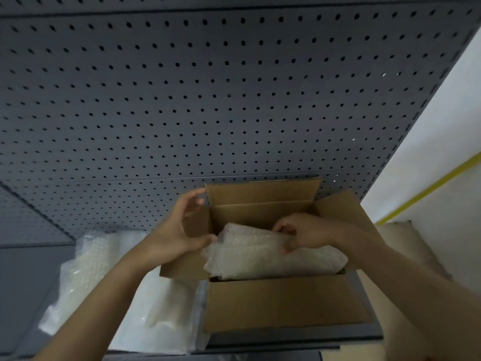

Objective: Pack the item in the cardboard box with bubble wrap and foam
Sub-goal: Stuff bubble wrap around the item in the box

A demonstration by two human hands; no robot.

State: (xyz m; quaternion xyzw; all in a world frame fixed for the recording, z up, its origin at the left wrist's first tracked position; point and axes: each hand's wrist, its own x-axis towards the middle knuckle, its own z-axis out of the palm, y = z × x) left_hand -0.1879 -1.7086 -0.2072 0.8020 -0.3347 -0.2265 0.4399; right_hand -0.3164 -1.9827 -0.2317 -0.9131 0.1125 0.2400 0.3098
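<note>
An open cardboard box [283,303] stands in front of me with its flaps spread outward. A bundle wrapped in bubble wrap [270,256] lies in the box, its top rising above the rim. My left hand [179,227] is at the box's left side, thumb touching the left end of the bundle, fingers spread near the left flap. My right hand [302,233] grips the upper right part of the bubble wrap with curled fingers. What the wrap encloses is hidden.
Loose bubble wrap [88,272] and white foam sheets [161,308] lie left of the box on the grey bench. A grey pegboard [208,100] rises right behind the box. A white wall with a yellow stripe [426,188] is at the right.
</note>
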